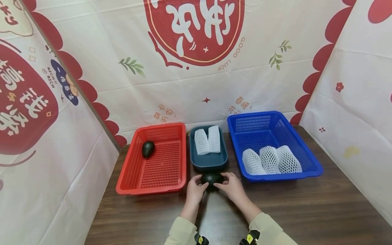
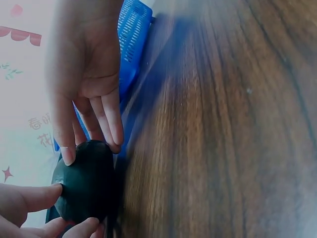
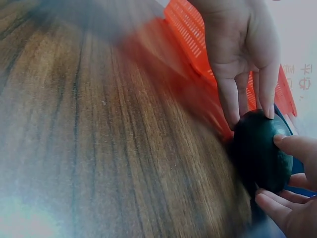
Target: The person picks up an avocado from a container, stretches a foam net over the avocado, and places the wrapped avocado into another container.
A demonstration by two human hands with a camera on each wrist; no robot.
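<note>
Closest to me: beige cuffs (image 1: 182, 229) with black-and-yellow wrist straps (image 1: 201, 239), arms reaching in over the wood-grain counter (image 1: 306, 211). Left grip (image 1: 195, 188) and right grip (image 1: 234, 188) each pinch one end of a bare dark avocado (image 1: 212, 178), thumbs near side, fingers behind, spread no wider than the fruit. Avocado is crosswise just in front of the teal tray (image 1: 211, 166); can't tell if it touches the counter. Status, my read: wrapping job, past halfway. Three foam nets (image 1: 270, 160) in the blue basket (image 1: 251, 136) look filled, so probably done. Remaining: the held avocado plus a second avocado (image 1: 148, 149), unwrapped, in the red basket (image 1: 162, 165). Two white foam sleeves (image 1: 202, 143) lie in the tray; count matches.
</note>
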